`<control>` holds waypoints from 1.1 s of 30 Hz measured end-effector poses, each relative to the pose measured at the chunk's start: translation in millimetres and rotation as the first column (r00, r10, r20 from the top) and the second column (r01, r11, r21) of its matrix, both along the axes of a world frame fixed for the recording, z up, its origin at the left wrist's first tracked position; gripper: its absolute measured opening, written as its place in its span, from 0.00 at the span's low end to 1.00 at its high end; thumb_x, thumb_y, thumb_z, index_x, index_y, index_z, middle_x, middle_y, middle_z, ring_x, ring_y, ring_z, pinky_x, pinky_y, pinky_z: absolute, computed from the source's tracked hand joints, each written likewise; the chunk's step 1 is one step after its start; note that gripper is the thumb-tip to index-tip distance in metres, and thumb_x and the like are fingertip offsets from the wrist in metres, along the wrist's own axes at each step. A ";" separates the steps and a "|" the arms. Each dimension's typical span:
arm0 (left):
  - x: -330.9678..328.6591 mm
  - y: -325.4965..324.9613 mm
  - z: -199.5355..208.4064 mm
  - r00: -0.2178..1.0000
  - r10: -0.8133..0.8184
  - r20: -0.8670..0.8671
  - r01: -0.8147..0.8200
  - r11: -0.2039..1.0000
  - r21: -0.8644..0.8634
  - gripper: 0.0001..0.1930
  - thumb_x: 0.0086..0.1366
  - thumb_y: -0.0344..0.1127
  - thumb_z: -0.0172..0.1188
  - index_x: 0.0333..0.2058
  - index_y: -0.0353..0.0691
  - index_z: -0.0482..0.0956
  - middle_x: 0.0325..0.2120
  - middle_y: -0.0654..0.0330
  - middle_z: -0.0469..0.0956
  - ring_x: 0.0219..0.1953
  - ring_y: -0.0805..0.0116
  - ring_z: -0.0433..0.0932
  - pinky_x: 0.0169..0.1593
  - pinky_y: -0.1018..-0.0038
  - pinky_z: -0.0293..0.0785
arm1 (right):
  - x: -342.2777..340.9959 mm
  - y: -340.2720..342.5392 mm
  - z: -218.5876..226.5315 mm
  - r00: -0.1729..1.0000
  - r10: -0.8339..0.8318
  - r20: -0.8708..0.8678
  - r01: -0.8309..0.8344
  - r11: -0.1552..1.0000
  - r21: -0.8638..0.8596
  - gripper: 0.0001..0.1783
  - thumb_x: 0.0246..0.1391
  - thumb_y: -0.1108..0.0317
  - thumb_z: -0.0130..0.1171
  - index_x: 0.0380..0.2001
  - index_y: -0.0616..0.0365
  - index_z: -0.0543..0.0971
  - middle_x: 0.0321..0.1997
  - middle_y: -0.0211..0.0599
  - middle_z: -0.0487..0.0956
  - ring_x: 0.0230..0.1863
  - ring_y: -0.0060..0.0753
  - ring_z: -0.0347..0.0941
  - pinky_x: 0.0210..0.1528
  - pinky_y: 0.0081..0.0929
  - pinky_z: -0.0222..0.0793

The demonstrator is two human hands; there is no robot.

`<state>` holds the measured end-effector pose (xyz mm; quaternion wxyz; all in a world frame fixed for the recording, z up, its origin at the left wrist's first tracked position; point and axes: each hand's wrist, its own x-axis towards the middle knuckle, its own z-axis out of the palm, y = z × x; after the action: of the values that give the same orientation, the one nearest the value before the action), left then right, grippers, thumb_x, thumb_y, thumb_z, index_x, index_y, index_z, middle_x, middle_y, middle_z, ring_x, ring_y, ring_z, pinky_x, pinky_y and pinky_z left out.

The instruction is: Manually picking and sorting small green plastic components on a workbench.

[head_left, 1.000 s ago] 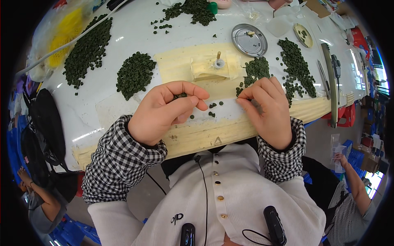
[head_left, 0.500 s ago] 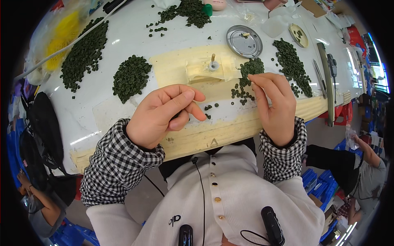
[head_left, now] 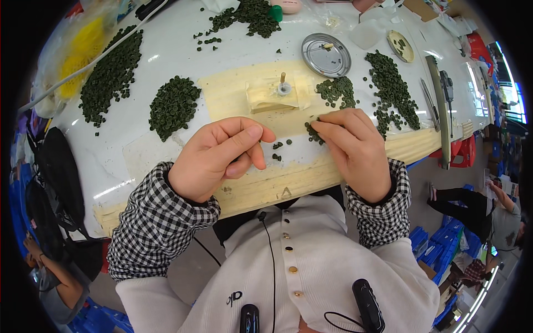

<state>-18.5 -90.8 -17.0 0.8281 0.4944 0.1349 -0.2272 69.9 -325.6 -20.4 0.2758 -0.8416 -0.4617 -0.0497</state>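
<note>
My left hand hovers over the near edge of the white table, fingers curled together; small dark green pieces seem tucked under them, mostly hidden. My right hand rests on the table with its fingertips on a few small green pieces at the edge of a green pile. Two loose green pieces lie between the hands. A cream block with a short peg stands just beyond them on a yellowish taped patch.
More green piles lie at left, far left, top and right. A round metal lid, a small dish and long tools sit at the right. Other people sit beside the table.
My right hand has slid away from the left, toward the green pile, and now touches the pieces there. My left hand stays in place with its fingers curled.
</note>
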 end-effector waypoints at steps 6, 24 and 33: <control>-1.1 -2.4 3.0 1.000 -0.006 0.012 0.005 0.998 0.056 0.15 0.71 0.37 0.46 0.43 0.30 0.75 0.19 0.71 0.68 0.17 0.85 0.56 0.21 0.88 0.52 | -1.9 1.5 -0.3 1.000 -0.020 0.006 0.020 0.996 0.090 0.09 0.40 0.78 0.62 0.30 0.59 0.80 0.30 0.34 0.75 0.35 0.38 0.70 0.39 0.31 0.68; -1.0 -4.7 9.5 0.999 0.049 -0.004 -0.050 0.999 -0.023 0.23 0.73 0.42 0.36 0.46 0.26 0.73 0.20 0.71 0.59 0.17 0.82 0.55 0.22 0.84 0.52 | 4.9 23.8 -4.0 0.991 -0.093 0.098 0.093 0.996 0.003 0.07 0.42 0.77 0.62 0.26 0.60 0.74 0.27 0.36 0.72 0.32 0.40 0.67 0.36 0.32 0.65; -2.9 -4.5 6.3 0.997 0.060 0.049 -0.060 0.998 -0.006 0.19 0.69 0.35 0.40 0.48 0.26 0.73 0.20 0.71 0.59 0.20 0.81 0.58 0.25 0.84 0.54 | -10.7 19.2 6.2 0.953 -0.038 -0.300 0.125 0.953 0.275 0.08 0.44 0.82 0.60 0.28 0.64 0.73 0.27 0.39 0.74 0.27 0.35 0.72 0.28 0.25 0.68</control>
<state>-21.4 -95.4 -10.6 0.8388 0.4936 0.1288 -0.1903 59.1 -306.4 -14.1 0.4590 -0.8085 -0.3682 -0.0040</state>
